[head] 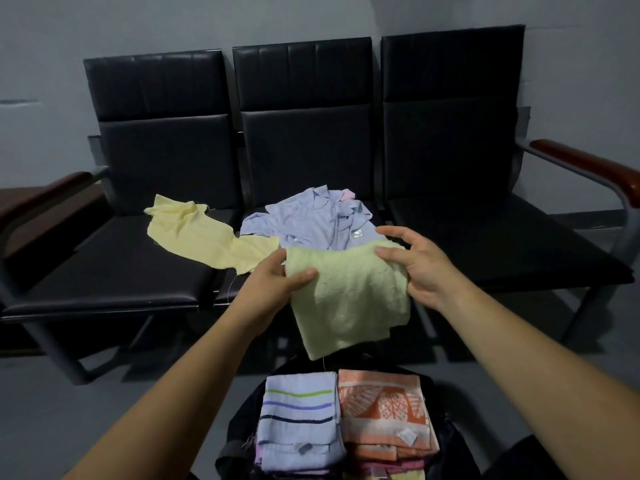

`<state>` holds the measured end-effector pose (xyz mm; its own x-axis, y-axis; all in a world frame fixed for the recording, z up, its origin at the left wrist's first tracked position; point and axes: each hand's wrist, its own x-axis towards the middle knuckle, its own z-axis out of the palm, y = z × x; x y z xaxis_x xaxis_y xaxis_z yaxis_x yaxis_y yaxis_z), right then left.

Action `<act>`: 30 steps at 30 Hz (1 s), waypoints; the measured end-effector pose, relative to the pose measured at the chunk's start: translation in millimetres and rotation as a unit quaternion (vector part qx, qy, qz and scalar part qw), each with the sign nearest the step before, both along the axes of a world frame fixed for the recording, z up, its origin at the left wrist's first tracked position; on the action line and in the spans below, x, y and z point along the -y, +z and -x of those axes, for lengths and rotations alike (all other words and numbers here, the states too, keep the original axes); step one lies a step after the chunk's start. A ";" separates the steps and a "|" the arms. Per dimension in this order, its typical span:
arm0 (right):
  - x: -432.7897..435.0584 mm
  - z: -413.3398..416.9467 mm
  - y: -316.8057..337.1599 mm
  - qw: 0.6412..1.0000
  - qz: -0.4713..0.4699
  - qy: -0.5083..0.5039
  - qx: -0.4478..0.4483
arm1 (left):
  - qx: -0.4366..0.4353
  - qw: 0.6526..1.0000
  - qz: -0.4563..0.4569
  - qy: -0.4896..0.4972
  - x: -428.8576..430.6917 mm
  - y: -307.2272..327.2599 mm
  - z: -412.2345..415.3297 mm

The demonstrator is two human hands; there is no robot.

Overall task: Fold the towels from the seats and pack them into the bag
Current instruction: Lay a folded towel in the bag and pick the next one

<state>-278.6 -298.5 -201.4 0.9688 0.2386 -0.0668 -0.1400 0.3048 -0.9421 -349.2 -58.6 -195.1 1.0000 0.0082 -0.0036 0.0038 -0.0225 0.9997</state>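
Pinching the green towel (349,299) by top corners in left hand (277,282) and right hand (419,265), risking a crooked fold from slack sagging below.

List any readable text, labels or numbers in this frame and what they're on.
No text is legible.
On orange towel, white tag: too small to read.
On striped blue towel, grey tag: blurred.
On lavender towel, shiny tag: blurred.
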 end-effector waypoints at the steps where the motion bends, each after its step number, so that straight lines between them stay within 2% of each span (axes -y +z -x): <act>1: 0.6 0.2 -0.1 1.000 0.020 0.000 0.011 | 0.002 0.999 -0.032 0.025 -0.5 -1.5 -0.1; 3: 1.6 0.2 -1.0 0.997 0.074 -0.002 0.034 | 0.020 0.992 -0.102 0.070 -3.6 -7.9 -3.8; 6: 3.5 1.4 1.3 0.991 0.123 -0.001 0.044 | 0.077 0.986 -0.133 0.065 -3.0 -8.7 -4.3; 10: 7.4 10.3 10.9 0.988 0.104 0.109 0.018 | 0.100 0.973 -0.204 0.035 -2.9 -5.5 -3.0; 12: 9.3 11.6 9.5 0.974 0.169 0.143 0.043 | 0.114 0.953 -0.279 0.019 -4.0 -6.1 -2.2; 14: 9.7 10.1 7.1 0.939 0.298 0.124 0.116 | 0.138 0.926 -0.351 0.024 -2.5 -4.8 0.1; 17: 11.2 7.7 7.8 0.858 0.463 0.079 0.206 | 0.170 0.895 -0.410 0.049 0.3 -3.1 1.4; 19: 14.3 7.6 8.6 0.816 0.522 0.059 0.241 | 0.196 0.879 -0.430 0.060 0.2 -2.9 0.7; 21: 20.3 6.9 5.8 0.806 0.537 0.039 0.247 | 0.220 0.870 -0.436 0.071 -0.6 -5.3 -0.7; 23: 26.5 5.4 -2.1 0.829 0.504 0.016 0.243 | 0.221 0.877 -0.419 0.076 -3.0 -10.6 -3.4; 25: 29.6 3.1 -11.2 0.873 0.430 -0.026 0.229 | 0.205 0.902 -0.374 0.074 -5.8 -17.6 -8.0; 26: 30.1 3.0 -14.8 0.910 0.360 -0.040 0.203 | 0.188 0.923 -0.330 0.068 -7.2 -19.8 -10.2; 28: 26.8 5.8 -20.6 0.984 0.149 -0.038 0.091 | 0.144 0.969 -0.197 0.033 -6.1 -22.4 -12.8; 29: 23.9 6.8 -24.4 0.996 0.069 -0.039 0.034 | 0.122 0.984 -0.132 0.009 -3.2 -25.1 -13.0; 30: 20.6 8.1 -28.1 0.998 0.026 -0.048 0.001 | 0.105 0.990 -0.092 -0.007 0.0 -28.6 -13.4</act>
